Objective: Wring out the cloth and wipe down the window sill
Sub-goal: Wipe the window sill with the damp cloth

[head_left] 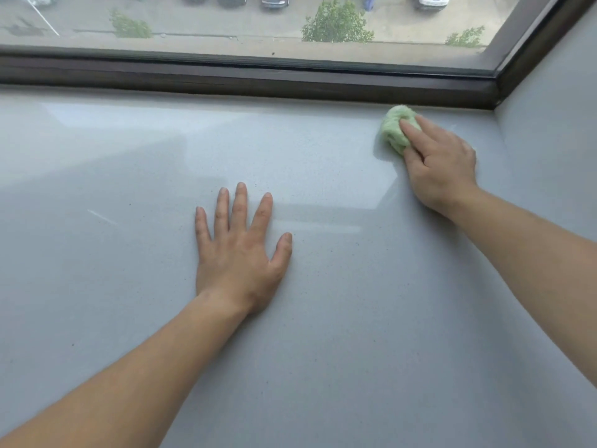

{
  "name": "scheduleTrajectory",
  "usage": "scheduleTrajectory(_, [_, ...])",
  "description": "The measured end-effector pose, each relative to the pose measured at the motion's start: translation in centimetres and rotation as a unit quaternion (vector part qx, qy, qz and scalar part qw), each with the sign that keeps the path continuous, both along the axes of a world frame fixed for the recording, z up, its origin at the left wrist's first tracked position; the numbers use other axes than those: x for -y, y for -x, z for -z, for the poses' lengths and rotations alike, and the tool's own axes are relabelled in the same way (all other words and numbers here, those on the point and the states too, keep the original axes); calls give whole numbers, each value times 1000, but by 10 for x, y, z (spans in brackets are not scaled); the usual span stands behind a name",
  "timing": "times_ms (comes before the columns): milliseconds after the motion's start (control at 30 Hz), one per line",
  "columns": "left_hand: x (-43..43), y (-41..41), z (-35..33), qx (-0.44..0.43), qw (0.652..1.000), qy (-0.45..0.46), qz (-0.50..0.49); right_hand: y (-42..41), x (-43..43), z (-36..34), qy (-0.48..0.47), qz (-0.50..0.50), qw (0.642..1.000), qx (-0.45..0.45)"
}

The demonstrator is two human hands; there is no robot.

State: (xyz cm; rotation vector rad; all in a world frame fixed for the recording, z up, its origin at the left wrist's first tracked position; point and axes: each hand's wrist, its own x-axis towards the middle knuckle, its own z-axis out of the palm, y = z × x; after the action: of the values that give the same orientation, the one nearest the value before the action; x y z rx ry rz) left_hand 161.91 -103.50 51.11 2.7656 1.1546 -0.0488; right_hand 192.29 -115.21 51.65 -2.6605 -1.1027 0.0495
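A wide, glossy pale-grey window sill (113,253) fills most of the view. A bunched light-green cloth (394,127) lies on it at the far right, close to the window frame. My right hand (439,163) presses down on the cloth, its fingers over the cloth's right half. My left hand (239,250) rests flat on the middle of the sill, palm down, fingers spread, holding nothing.
A dark brown window frame (258,79) runs along the far edge of the sill and turns up at the right corner. A pale side wall (555,130) closes the sill on the right. Through the glass I see a street, trees and parked cars far below.
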Motion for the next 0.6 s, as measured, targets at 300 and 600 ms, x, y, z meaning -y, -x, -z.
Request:
scheduleTrajectory(300, [0, 1, 1, 16, 1000, 11, 1, 93, 64, -2, 28, -130, 990, -51])
scheduleTrajectory(600, [8, 9, -8, 94, 992, 41, 74, 213, 107, -1, 4, -55, 997, -54])
